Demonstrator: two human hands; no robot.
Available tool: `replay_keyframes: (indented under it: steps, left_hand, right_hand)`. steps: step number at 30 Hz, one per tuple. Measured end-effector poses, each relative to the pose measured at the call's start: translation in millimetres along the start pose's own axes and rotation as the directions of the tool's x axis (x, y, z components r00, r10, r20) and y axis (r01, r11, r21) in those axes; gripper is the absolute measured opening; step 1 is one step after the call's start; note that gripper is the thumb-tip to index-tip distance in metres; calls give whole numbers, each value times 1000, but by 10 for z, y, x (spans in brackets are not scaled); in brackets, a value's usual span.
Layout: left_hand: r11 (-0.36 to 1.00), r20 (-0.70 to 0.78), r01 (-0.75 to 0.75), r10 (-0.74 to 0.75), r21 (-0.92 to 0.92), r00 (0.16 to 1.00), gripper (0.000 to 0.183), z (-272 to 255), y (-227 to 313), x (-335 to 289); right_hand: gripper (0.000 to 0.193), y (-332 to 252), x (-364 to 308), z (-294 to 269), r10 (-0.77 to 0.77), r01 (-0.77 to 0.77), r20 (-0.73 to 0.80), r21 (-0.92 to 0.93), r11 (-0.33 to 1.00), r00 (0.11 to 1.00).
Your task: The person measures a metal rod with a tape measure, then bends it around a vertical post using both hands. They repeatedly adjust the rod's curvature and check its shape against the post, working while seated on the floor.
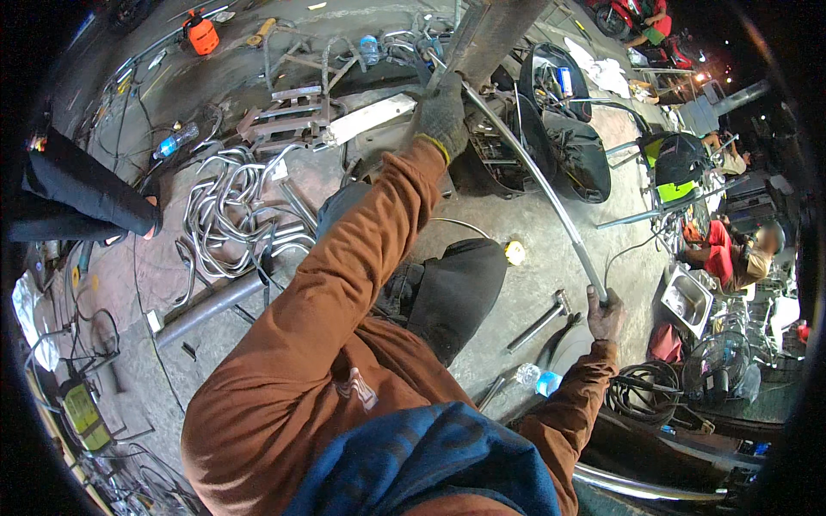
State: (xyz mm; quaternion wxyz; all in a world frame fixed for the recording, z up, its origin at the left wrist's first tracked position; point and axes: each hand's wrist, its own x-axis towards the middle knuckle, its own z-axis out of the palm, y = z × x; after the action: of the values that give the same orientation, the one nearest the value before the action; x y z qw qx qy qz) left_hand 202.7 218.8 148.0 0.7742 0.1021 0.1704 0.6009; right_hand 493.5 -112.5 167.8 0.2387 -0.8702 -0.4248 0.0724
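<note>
A long, shiny metal tube (540, 179) runs slantwise from a thick metal post (499, 34) at the top down to the right. My left hand (441, 116), in a dark work glove with a yellow cuff, is closed around its upper end beside the post; the fingers are partly hidden. My right hand (605, 318), bare and smudged, is wrapped round the lower end. Beneath the tube's upper half sit dark, open containers (578, 155) with tools and metal pieces inside. My knee (460, 292) in dark trousers is bent below the tube.
Bent metal tubes (225, 211) lie heaped at the left, near a standing person's legs (77, 193). A tape measure (514, 252), a hammer (542, 320) and a water bottle (547, 383) lie on the concrete. Farther right are a steel sink (687, 299) and a seated person (747, 258).
</note>
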Motion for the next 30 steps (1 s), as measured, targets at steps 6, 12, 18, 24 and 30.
replay_keyframes:
  steps: [6, 12, 18, 24, 30]
  left_hand:
    - [904, 62, -321, 316, 282, 947, 31, -164, -356, 327]
    - [-30, 476, -619, 669, 785, 571, 21, -184, -418, 209]
    - [988, -34, -1, 6, 156, 999, 13, 126, -428, 59]
    - [799, 5, -229, 272, 557, 962, 14, 136, -372, -53]
    - [658, 52, -344, 421, 670, 906, 18, 63, -461, 93]
  right_hand:
    - [56, 393, 120, 46, -33, 31, -57, -38, 999, 998]
    - [45, 432, 430, -52, -180, 159, -80, -217, 963, 980]
    - [46, 565, 655, -190, -328, 278, -145, -283, 918, 933]
    - [48, 715, 607, -165, -269, 230, -102, -292, 928, 958]
    - [47, 571, 402, -151, -363, 294, -131, -374, 880, 922]
